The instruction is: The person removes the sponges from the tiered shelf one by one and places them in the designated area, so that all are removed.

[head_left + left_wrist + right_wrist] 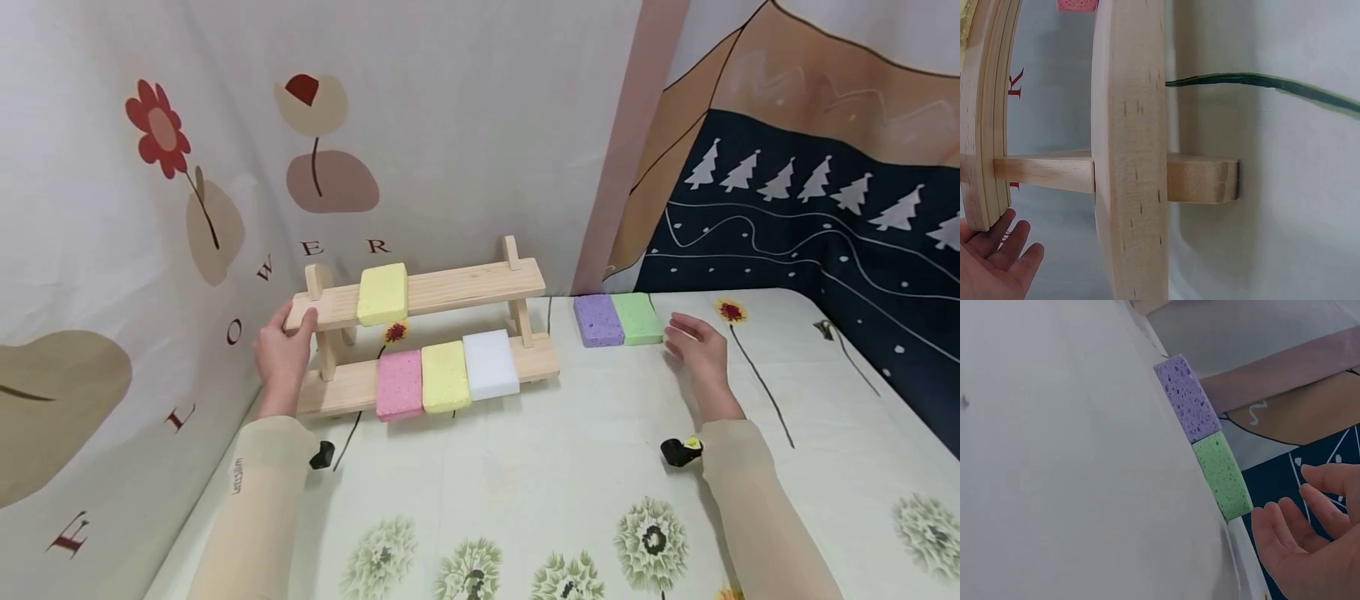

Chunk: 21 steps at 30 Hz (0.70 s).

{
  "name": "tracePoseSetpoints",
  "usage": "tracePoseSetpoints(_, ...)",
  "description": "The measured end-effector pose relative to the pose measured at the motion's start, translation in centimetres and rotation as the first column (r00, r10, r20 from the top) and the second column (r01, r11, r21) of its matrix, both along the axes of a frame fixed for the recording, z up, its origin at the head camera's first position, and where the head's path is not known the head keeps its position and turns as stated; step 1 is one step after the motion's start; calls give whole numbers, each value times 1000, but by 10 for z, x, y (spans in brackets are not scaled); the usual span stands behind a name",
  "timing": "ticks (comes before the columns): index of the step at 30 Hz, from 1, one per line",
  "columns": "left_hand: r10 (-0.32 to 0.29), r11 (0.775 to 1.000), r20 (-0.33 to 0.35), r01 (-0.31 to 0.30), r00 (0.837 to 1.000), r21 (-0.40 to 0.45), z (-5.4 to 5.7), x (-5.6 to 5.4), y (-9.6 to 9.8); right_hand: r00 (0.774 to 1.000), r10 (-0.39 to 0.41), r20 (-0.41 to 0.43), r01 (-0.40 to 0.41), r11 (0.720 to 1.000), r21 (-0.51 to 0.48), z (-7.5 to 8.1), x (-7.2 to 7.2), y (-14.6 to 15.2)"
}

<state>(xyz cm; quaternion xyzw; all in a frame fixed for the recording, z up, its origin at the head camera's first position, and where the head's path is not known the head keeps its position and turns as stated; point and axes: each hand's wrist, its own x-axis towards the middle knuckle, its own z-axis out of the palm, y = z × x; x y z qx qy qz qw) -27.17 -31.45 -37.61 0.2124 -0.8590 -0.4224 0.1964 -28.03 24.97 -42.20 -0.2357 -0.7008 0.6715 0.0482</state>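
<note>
My left hand grips the left end of the upper plank of a two-tier wooden shelf, thumb on top. In the left wrist view its fingers reach round the plank's end. A yellow sponge lies on the upper tier. Pink, yellow and white sponges sit side by side on the lower tier. My right hand, fingers loosely bent and holding nothing, is right beside a green sponge. A purple sponge adjoins the green one on the table.
The table wears a pale cloth printed with flowers. Behind the shelf hangs a light curtain with flower prints and letters. A dark printed cloth with white trees hangs at the right.
</note>
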Motion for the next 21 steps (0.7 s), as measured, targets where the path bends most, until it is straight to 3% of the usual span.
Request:
tracePoseSetpoints(11, -2, 1000, 0, 2, 1000, 1, -1, -1, 0, 985, 60, -162, -79, 990, -113, 9, 5, -15)
tracePoseSetpoints(21, -6, 1000, 4, 6, 1000, 2, 0, 1, 1, 970, 142, -200, -156, 986, -54, 22, 2, -43)
